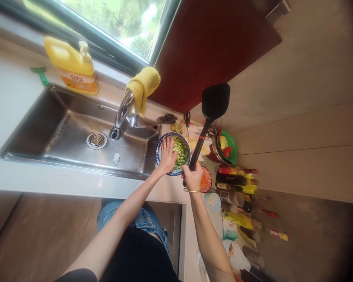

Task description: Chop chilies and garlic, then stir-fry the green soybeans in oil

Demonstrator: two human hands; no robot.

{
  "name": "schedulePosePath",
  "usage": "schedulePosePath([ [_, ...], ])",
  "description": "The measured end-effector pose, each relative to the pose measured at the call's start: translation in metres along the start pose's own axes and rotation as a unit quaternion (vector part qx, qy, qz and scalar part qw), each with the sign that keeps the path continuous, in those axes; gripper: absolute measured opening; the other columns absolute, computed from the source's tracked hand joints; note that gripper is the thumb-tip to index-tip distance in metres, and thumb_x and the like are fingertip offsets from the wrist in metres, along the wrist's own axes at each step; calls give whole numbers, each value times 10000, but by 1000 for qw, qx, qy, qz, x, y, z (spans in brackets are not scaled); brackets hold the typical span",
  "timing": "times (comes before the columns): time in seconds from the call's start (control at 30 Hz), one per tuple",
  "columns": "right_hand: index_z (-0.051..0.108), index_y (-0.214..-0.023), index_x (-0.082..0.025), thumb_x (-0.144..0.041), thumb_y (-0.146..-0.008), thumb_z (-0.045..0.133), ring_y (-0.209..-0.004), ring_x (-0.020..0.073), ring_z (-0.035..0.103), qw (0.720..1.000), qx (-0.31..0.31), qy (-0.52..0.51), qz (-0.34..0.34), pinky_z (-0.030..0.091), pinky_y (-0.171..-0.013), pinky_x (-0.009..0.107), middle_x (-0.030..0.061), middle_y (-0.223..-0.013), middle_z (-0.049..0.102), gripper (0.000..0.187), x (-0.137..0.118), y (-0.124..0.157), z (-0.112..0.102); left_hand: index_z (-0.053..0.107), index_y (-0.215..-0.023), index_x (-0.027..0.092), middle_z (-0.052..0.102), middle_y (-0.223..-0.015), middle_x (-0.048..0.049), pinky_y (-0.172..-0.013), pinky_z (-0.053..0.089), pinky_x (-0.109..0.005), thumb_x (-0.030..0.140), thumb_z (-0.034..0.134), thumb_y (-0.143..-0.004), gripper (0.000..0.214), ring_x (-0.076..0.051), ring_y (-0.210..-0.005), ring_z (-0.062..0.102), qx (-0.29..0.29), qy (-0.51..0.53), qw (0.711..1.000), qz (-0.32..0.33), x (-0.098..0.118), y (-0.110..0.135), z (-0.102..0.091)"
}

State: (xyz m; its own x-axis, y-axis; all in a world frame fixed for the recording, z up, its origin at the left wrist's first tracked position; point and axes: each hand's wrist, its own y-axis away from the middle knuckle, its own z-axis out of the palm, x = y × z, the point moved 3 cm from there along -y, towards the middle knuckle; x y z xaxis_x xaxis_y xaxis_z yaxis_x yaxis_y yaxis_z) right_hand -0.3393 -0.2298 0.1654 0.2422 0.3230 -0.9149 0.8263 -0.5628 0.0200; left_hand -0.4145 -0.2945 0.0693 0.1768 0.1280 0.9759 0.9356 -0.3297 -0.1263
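Note:
A blue-and-white bowl (157, 150) of green beans (181, 150) stands on the counter at the sink's right end. My left hand (167, 156) reaches over its near-left rim, fingers stretched out flat inside the bowl against the beans. On the bowl's right side, my right hand (193, 176) is wrapped round the handle of a black spatula (216, 101), whose blade points up and away from me. The right thumb lies close to the bowl's rim; whether it touches is unclear. Just beyond that hand is a red-patterned bowl (206, 180) with orange pieces in it.
Left of the bowl lies a steel sink (73, 121) with a faucet (125, 113) draped in a yellow cloth (144, 86). A yellow detergent jug (73, 68) and green scraper (41, 74) stand behind. Several bottles (232, 179) and a green basin (231, 147) line the right counter.

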Motion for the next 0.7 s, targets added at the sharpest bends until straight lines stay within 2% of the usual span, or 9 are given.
schedulePosePath([
  [0.37,577,-1278,-181,-266,-650,582,-365,36,388,1000,-7,4,-7,355,-328,174,-46,-713,551,634,4,2,-2,66,-1563,179,-42,-1642,-77,-1207,-72,-427,493,193,-976,677,-187,-1477,-185,3,9,1000,-4,4,4,-3],
  [0.7,603,-1184,-163,-253,-639,571,-358,51,397,1000,0,-6,-12,356,-336,178,-81,-608,477,553,-6,9,-6,48,-1561,177,-41,-1642,-82,-1209,-60,-435,445,228,-978,666,-184,-1472,-195,-6,17,1000,-4,10,7,-2],
])
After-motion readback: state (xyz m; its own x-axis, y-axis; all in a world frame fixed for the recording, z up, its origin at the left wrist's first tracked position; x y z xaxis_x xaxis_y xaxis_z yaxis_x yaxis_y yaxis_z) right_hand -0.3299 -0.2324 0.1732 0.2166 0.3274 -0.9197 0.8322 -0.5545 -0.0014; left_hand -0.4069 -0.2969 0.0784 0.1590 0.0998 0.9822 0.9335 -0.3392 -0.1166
